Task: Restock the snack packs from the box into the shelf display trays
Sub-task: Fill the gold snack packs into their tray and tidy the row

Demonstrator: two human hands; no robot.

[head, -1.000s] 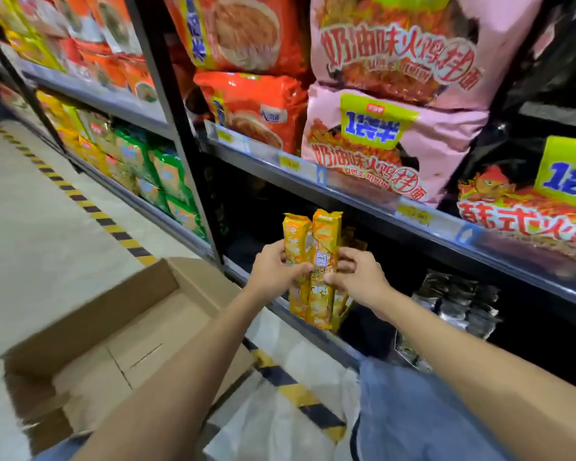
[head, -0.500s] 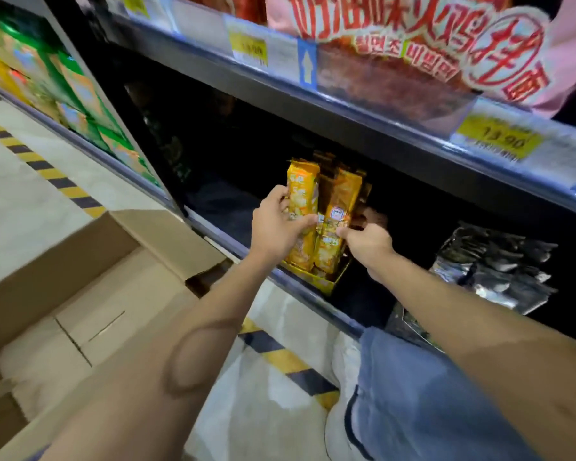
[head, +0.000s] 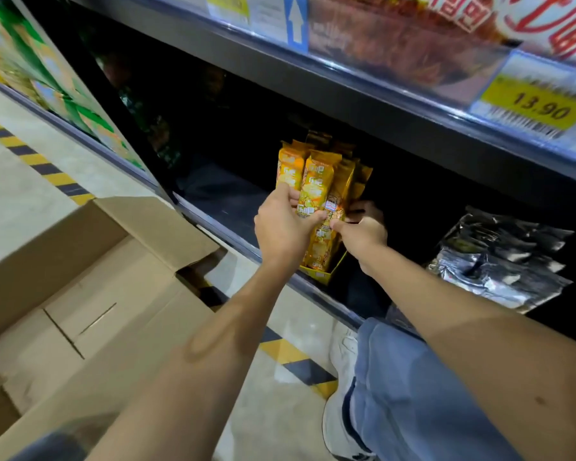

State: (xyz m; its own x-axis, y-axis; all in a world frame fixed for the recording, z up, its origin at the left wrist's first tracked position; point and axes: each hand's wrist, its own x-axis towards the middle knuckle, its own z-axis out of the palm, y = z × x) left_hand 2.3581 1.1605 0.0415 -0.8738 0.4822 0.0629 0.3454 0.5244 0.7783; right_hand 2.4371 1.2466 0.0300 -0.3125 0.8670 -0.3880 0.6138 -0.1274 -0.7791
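Note:
Several tall yellow-orange snack packs stand upright in a small yellow display tray on the dark bottom shelf. My left hand grips the front packs from the left, thumb across them. From the right, my right hand pinches the same packs, its fingers curled behind them. The open cardboard box lies on the floor at the left, and what shows of its inside is bare.
Silver-black foil packs lie on the same shelf to the right. The upper shelf edge carries a yellow 13.90 price tag. Green packs fill the neighbouring bay. Yellow-black floor tape runs along the shelf; my knee in jeans is below.
The packs went from being held in front of the shelf down into the yellow tray. Both hands followed them in, and the view moved closer to the bottom shelf.

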